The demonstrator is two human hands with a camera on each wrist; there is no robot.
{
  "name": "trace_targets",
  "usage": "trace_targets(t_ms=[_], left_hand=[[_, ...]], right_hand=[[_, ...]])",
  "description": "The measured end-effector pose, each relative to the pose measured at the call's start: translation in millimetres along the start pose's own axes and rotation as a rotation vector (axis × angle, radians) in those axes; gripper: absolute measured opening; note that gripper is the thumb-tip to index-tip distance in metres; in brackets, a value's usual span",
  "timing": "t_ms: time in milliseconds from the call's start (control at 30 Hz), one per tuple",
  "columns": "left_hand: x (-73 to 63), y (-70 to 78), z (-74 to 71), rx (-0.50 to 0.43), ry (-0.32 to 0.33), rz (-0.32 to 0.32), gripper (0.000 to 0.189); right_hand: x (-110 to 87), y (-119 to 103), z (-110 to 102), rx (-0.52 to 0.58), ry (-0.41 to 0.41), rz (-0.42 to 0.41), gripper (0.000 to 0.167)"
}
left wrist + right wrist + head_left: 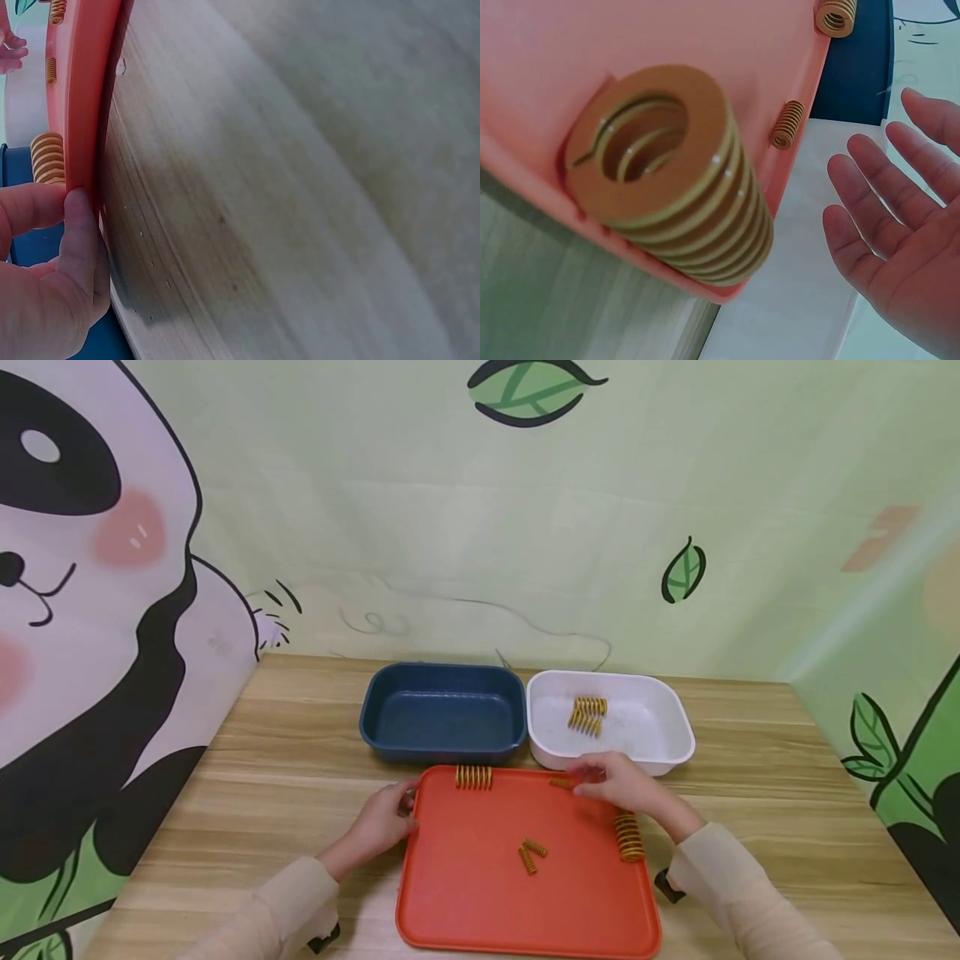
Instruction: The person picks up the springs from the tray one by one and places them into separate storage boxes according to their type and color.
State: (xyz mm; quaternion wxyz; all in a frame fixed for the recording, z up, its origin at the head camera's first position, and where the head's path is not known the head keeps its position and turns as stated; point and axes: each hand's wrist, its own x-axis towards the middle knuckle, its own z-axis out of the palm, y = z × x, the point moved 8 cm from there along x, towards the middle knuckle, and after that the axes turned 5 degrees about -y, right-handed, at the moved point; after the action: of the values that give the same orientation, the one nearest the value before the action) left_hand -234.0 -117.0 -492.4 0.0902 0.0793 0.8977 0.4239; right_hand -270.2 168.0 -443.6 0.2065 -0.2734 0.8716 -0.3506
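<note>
My left hand [382, 817] pinches the left rim of a red tray [480, 902] near its far corner; the left wrist view shows fingertips on the rim. Over the tray's far right part hovers my right hand [618, 783], its fingers spread and holding nothing in the right wrist view. Nearest to it is a small yellow coil spring [560, 782] by the far rim. A thick spring [628, 836] lies along the right rim, and another large spring [473, 777] along the far rim. Two small springs [534, 847] lie mid-tray.
Behind the tray stand a dark blue bin [442, 755] and, touching its right side, a white bin [652, 735] with yellow springs [585, 722] inside. All rest on a wooden table [292, 735], backed by a printed cloth [420, 527].
</note>
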Motion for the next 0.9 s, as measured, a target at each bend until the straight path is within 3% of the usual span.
trace_targets(t_ms=[300,900], left_hand=[[-1.0,-0.3,0.5,-0.02,-0.002,-0.01,0.053],[-1.2,1.2,-0.7,-0.004,-0.002,-0.013,0.054]], right_hand=[[1.4,3,9,-0.036,-0.016,0.008,0.03],[6.4,4,19,-0.114,0.019,-0.054,0.029]])
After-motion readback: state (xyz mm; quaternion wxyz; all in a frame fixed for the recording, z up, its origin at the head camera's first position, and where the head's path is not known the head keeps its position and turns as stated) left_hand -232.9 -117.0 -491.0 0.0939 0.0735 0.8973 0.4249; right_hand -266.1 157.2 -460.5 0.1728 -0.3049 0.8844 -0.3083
